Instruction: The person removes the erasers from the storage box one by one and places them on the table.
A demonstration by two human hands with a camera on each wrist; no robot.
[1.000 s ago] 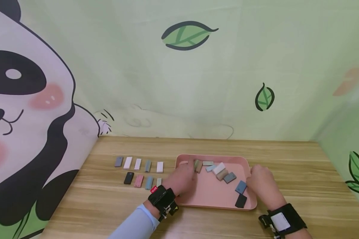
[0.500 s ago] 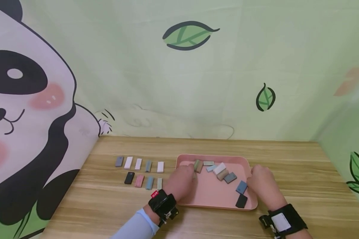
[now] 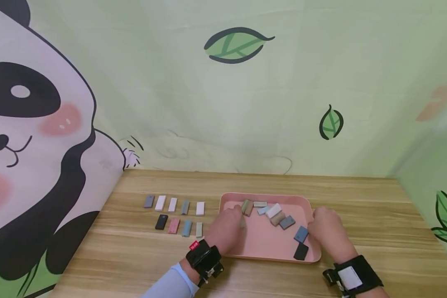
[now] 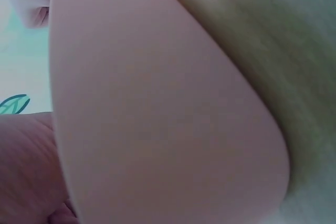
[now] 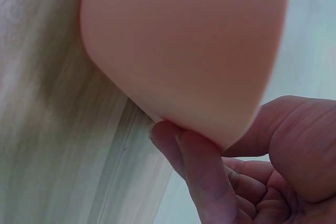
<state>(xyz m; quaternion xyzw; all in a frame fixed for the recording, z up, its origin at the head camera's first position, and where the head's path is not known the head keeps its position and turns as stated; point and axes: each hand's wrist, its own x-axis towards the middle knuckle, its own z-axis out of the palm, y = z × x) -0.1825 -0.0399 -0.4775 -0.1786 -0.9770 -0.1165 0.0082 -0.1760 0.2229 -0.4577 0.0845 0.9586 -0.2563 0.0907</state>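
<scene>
A pink tray (image 3: 268, 250) lies on the table with several small, flat rectangular blocks in it, among them a blue block (image 3: 301, 234), a black block (image 3: 301, 251) and a white block (image 3: 273, 211). My left hand (image 3: 227, 227) reaches over the tray's left side, beside a green block (image 3: 244, 205) and a pale grey-green block (image 3: 243, 222). Its fingertips are hidden, and in the left wrist view the tray wall (image 4: 157, 103) covers most of it. At the tray's right side my right hand (image 3: 325, 227) grips the wall, thumb and fingers (image 5: 202, 171) on either side of it.
Left of the tray, several blocks stand in two rows on the wooden table (image 3: 115, 256), including a black block (image 3: 161, 222) and a pink block (image 3: 173, 226). A green cloth (image 3: 171, 103) with a panda hangs behind.
My left hand's fingers have drawn back slightly toward me from the green block, and the pale grey-green block shows beside them. My right hand stays at the tray's edge.
</scene>
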